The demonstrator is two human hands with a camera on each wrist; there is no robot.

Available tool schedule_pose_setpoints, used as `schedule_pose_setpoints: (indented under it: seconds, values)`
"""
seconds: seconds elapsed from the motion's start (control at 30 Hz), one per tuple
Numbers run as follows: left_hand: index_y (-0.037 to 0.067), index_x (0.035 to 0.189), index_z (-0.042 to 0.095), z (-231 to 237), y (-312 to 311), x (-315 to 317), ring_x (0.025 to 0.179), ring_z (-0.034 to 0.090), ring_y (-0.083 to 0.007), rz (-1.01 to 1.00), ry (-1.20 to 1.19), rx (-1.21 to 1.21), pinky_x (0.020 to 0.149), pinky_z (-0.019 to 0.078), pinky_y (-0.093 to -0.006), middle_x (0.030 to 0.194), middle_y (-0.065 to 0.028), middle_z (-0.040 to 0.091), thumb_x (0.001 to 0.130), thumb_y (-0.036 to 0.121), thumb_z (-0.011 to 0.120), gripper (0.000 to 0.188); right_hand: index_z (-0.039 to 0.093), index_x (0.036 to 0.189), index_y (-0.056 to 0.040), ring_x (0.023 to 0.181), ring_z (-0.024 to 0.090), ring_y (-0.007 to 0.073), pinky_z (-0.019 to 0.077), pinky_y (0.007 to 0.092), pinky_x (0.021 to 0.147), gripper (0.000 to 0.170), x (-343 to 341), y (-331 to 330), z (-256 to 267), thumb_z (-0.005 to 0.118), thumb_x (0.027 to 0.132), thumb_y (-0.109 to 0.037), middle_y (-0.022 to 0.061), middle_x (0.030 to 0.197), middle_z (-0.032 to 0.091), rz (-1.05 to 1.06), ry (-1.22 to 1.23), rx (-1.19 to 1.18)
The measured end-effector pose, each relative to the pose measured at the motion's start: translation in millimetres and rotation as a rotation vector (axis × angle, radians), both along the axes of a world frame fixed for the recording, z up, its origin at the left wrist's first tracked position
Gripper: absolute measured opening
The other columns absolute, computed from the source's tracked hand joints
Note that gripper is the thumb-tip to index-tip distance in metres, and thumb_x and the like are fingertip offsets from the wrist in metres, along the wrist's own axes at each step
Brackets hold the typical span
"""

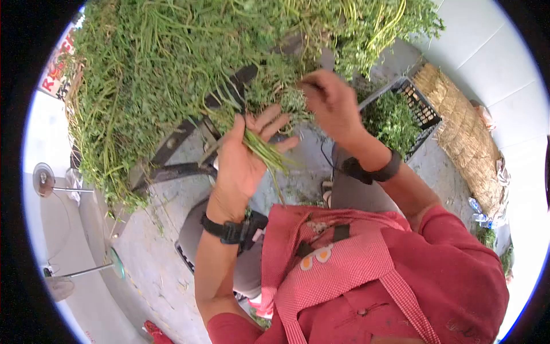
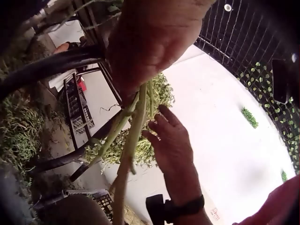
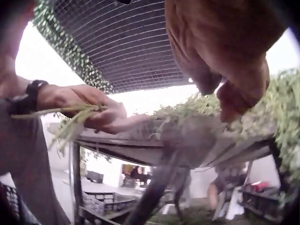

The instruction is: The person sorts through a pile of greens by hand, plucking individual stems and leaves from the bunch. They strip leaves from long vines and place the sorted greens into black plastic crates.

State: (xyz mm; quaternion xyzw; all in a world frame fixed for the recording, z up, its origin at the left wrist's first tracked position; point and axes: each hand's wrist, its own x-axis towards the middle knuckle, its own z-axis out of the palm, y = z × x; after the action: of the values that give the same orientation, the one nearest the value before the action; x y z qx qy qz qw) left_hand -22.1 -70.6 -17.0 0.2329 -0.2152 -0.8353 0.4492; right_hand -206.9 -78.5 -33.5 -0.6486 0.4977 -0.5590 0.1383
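My left hand [image 1: 239, 166], palm turned up, holds a small bunch of thin green stems [image 1: 264, 152] under its thumb, with the other fingers spread. The stem ends poke out past the palm towards my lap, seen close in the left wrist view as pale green stalks [image 2: 135, 129]. To the right and a little higher, my right hand [image 1: 335, 108] hovers near the edge of a big heap of leafy greens [image 1: 166, 63]. Its fingers are loosely bent, with nothing visible in them in the left wrist view.
The heap covers a table with a dark metal frame [image 1: 172, 172]. A black plastic crate [image 1: 427, 109] holding more greens stands right of my knees, beside a rolled straw mat [image 1: 464, 137]. Loose leaf scraps lie on the grey floor [image 1: 157, 255].
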Motion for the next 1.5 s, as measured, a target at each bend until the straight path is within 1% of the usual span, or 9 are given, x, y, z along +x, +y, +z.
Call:
schedule_pose_setpoints:
  seconds: [0.1, 0.17, 0.33, 0.57, 0.73, 0.8, 1.13, 1.23, 1.5]
  values:
    - [0.007, 0.085, 0.052, -9, 1, 2, 0.121, 0.041, -0.0360, 0.000, 0.082, -0.049, 0.090, 0.0406, -0.0616, 0.124, -0.0207, 0.048, 0.097, 0.031, 0.033, 0.032, 0.060, 0.088, -0.0040, 0.075, 0.057, 0.0307, 0.0474, 0.0352, 0.067, 0.016, -21, 9, 20, 0.064, 0.072, -0.002, 0.0118, 0.082, 0.059, -0.182, 0.026, -0.012]
    - [0.007, 0.088, 0.052, -4, 6, -7, 0.114, 0.047, -0.0347, -0.016, 0.066, 0.024, 0.088, 0.0431, -0.0596, 0.117, -0.0173, 0.053, 0.097, 0.032, 0.034, 0.032, 0.062, 0.088, -0.0077, 0.075, 0.056, 0.0256, 0.0480, 0.0322, 0.065, 0.021, -9, 25, 33, 0.068, 0.068, -0.006, 0.0078, 0.082, 0.057, 0.045, 0.207, -0.162]
    - [0.010, 0.095, 0.052, -12, 7, -2, 0.089, 0.059, -0.0175, -0.019, 0.048, 0.103, 0.079, 0.0505, -0.0334, 0.094, -0.0060, 0.059, 0.097, 0.032, 0.035, 0.028, 0.060, 0.081, -0.0089, 0.074, 0.054, 0.0220, 0.0467, 0.0320, 0.061, 0.019, 40, 30, 10, 0.070, 0.066, -0.012, 0.0040, 0.077, 0.052, 0.143, 0.358, -0.278]
    - [0.010, 0.094, 0.051, 3, 12, -1, 0.084, 0.059, -0.0167, 0.155, -0.355, -0.067, 0.067, 0.0522, -0.0314, 0.088, -0.0046, 0.059, 0.097, 0.030, 0.037, 0.024, 0.051, 0.083, -0.0048, 0.074, 0.053, 0.0293, 0.0450, 0.0372, 0.060, 0.018, 44, 18, 2, 0.064, 0.073, -0.012, 0.0101, 0.076, 0.050, 0.211, 0.253, -0.161]
    - [0.012, 0.082, 0.046, 9, 13, 12, 0.049, 0.047, -0.0109, 0.175, -0.407, -0.167, 0.033, 0.0277, -0.0218, 0.070, -0.0032, 0.055, 0.095, 0.028, 0.043, 0.021, 0.053, 0.078, -0.0045, 0.070, 0.055, 0.0319, 0.0436, 0.0398, 0.057, 0.019, 11, 7, 26, 0.064, 0.077, -0.020, 0.0124, 0.075, 0.052, -0.030, 0.240, -0.074]
    - [0.013, 0.079, 0.045, 13, 14, 16, 0.046, 0.041, -0.0085, 0.191, -0.376, -0.146, 0.033, 0.0243, -0.0211, 0.065, -0.0011, 0.049, 0.094, 0.028, 0.046, 0.021, 0.054, 0.064, -0.0042, 0.063, 0.055, 0.0314, 0.0433, 0.0397, 0.053, 0.031, -18, -5, 44, 0.067, 0.076, -0.030, 0.0101, 0.066, 0.052, -0.281, 0.439, 0.066]
    - [0.014, 0.064, 0.038, 23, 24, 31, 0.037, 0.024, -0.0053, 0.297, -0.455, -0.185, 0.032, 0.0205, -0.0210, 0.048, 0.0056, 0.029, 0.090, 0.024, 0.054, 0.033, 0.067, 0.080, -0.0093, 0.072, 0.059, 0.0319, 0.0479, 0.0411, 0.064, 0.026, 54, -143, 88, 0.064, 0.076, -0.034, 0.0112, 0.076, 0.059, -0.016, 0.450, -0.176]
    - [0.014, 0.063, 0.037, 27, 23, 37, 0.036, 0.024, -0.0060, 0.343, -0.458, -0.209, 0.032, 0.0209, -0.0214, 0.047, 0.0054, 0.028, 0.091, 0.024, 0.054, 0.034, 0.067, 0.082, -0.0084, 0.064, 0.060, 0.0266, 0.0487, 0.0360, 0.062, 0.020, 73, -159, 77, 0.066, 0.075, -0.027, 0.0083, 0.072, 0.061, -0.244, 0.599, -0.265]
    - [0.012, 0.055, 0.037, 33, 18, 54, 0.035, 0.027, -0.0058, 0.523, -0.542, -0.333, 0.033, 0.0184, -0.0209, 0.045, 0.0039, 0.033, 0.090, 0.023, 0.055, 0.040, 0.063, 0.091, 0.0004, 0.062, 0.060, 0.0143, 0.0476, 0.0290, 0.055, 0.023, 54, -125, 101, 0.060, 0.082, -0.020, 0.0075, 0.072, 0.066, 0.350, 0.065, 0.207]
